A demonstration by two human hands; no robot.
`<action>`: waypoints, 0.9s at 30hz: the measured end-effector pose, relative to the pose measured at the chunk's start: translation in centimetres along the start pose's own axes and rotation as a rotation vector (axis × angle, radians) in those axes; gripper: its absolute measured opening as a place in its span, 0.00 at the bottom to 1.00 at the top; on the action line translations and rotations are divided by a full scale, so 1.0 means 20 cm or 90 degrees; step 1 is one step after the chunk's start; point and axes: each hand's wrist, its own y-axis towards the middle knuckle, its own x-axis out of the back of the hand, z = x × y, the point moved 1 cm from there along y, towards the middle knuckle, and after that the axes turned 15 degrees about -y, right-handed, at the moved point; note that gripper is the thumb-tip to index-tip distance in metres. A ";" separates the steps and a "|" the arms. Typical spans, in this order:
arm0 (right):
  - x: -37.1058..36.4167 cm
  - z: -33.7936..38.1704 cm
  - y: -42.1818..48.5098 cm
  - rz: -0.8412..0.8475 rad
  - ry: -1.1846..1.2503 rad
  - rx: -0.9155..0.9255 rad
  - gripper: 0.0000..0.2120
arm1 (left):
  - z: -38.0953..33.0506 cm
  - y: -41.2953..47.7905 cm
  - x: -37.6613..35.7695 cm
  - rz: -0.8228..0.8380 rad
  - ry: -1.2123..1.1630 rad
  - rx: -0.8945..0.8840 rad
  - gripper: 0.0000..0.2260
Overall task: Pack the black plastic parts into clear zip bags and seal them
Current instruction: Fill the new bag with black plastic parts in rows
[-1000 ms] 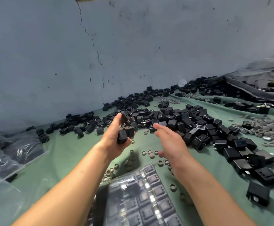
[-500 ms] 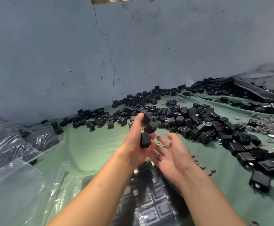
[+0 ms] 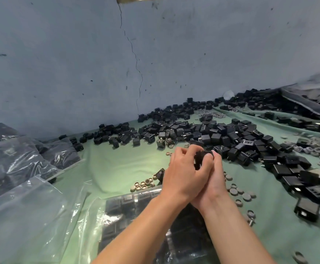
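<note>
Cupped together, your left hand (image 3: 183,176) and right hand (image 3: 215,181) clasp a small clutch of black parts (image 3: 203,158) above the part-filled zip bag (image 3: 117,216).

At the near edge of the green cloth (image 3: 117,168), under your forearms, that bag lies flat with parts ranked in rows inside, and empty clear bags (image 3: 27,216) sit at the near left corner. How many parts you hold cannot be told, since your curled fingers hide them. They look like light, rigid, smooth-sided little boxes, so expect them to slip from a loose handful: carry them cupped, or pinch one by its flat sides. The film looks limp and slick, so take it by the mouth. Grey rings (image 3: 237,193) lie just right of your wrists. The loose heap (image 3: 222,136) spreads to the far edge by the wall (image 3: 79,63).
</note>
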 end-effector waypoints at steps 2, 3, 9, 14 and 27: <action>0.02 -0.01 0.00 0.037 0.038 -0.014 0.22 | -0.01 -0.01 -0.03 -0.046 -0.011 -0.021 0.13; 0.02 -0.01 0.00 0.046 0.059 -0.031 0.21 | -0.02 0.00 -0.04 -0.069 -0.047 -0.032 0.11; 0.01 0.01 0.06 -0.083 0.111 -0.074 0.15 | -0.15 0.10 0.02 -0.235 -0.368 -0.089 0.08; 0.03 0.08 0.09 -0.089 0.200 -0.080 0.17 | 0.10 0.26 0.27 -0.149 -0.079 0.140 0.08; 0.00 0.11 0.09 -0.045 0.088 -0.082 0.15 | 0.31 -0.03 0.62 -0.156 -0.003 0.120 0.05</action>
